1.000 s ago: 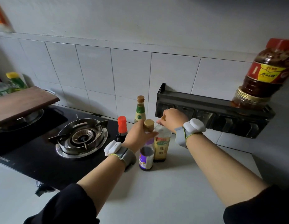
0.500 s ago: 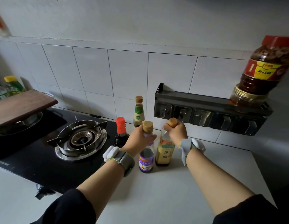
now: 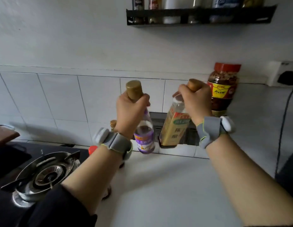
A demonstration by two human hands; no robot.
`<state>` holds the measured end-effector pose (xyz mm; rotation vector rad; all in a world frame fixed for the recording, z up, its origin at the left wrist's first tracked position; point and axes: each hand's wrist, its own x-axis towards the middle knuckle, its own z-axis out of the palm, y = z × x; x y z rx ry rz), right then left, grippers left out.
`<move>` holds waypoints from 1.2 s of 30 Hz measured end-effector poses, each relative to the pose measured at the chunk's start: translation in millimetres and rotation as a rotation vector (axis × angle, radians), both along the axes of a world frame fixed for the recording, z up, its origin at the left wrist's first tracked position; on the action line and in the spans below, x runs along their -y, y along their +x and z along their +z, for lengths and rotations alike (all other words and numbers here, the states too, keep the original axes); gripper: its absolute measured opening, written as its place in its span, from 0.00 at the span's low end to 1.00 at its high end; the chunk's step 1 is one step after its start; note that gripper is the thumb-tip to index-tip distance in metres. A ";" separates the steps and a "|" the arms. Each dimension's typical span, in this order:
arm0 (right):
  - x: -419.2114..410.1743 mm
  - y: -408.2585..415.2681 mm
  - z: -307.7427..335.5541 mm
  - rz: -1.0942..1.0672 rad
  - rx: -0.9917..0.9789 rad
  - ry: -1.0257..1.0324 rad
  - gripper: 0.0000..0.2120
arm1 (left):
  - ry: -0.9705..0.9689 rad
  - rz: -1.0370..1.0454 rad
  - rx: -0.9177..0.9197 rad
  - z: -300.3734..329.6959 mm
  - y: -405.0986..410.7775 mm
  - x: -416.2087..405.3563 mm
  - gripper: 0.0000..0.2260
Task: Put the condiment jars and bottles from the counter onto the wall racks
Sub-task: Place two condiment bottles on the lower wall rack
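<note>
**Desk editor:** What is cut off or hidden here?

**Photographer:** The upper wall rack (image 3: 199, 15) carries a row of containers (image 3: 168, 4), all sliced by the top edge, labels unreadable. The lower wall rack (image 3: 190, 135) is mostly masked by two raised bottles. Behind the left wristband (image 3: 113, 141), only the tops of a red-capped bottle (image 3: 92, 149) and a gold-capped bottle (image 3: 113, 123) show.

**Desk editor:** And the hands?

**Photographer:** The left hand (image 3: 131, 110) is clamped round the neck of a purple-labelled bottle (image 3: 145, 138). The right hand (image 3: 197, 104) grips the neck of a yellow-labelled bottle (image 3: 174, 128). Both bottles hang tilted above the desk (image 3: 158, 185), in front of the lower rack.

**Desk editor:** Contents?

**Photographer:** There is dark liquid in the purple-labelled bottle, but the level in the yellow one is hard to judge. A red-lidded jar (image 3: 222, 89), nearly full of dark red-brown paste, stands beyond the right hand, its base hidden.
</note>
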<state>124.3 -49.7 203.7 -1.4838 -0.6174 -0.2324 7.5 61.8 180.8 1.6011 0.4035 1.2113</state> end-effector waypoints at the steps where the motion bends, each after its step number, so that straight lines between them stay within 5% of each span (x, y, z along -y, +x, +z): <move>1: 3.3 5.2 19.6 -0.011 0.028 0.070 0.11 | 0.028 -0.008 0.061 20.1 7.7 1.3 0.07; 5: 4.8 24.5 56.8 -0.097 0.168 0.200 0.14 | 0.115 -0.012 0.218 67.4 42.3 2.4 0.09; 10: -10.5 55.1 43.3 -0.238 0.302 0.069 0.09 | 0.104 -0.039 0.149 66.6 94.9 -4.9 0.12; 15: -23.1 90.6 29.9 -0.256 0.278 -0.054 0.10 | 0.015 -0.111 0.087 51.6 130.8 -16.8 0.04; 25: -29.0 118.8 32.2 -0.250 0.210 -0.137 0.19 | 0.030 -0.226 -0.013 51.0 166.5 -23.1 0.04; 31: -33.8 122.1 32.2 -0.271 0.299 -0.124 0.07 | 0.048 -0.276 -0.076 52.7 177.9 -26.3 0.04; 36: -37.1 124.0 32.7 -0.263 0.337 -0.189 0.17 | 0.065 -0.322 -0.090 49.8 178.8 -26.6 0.09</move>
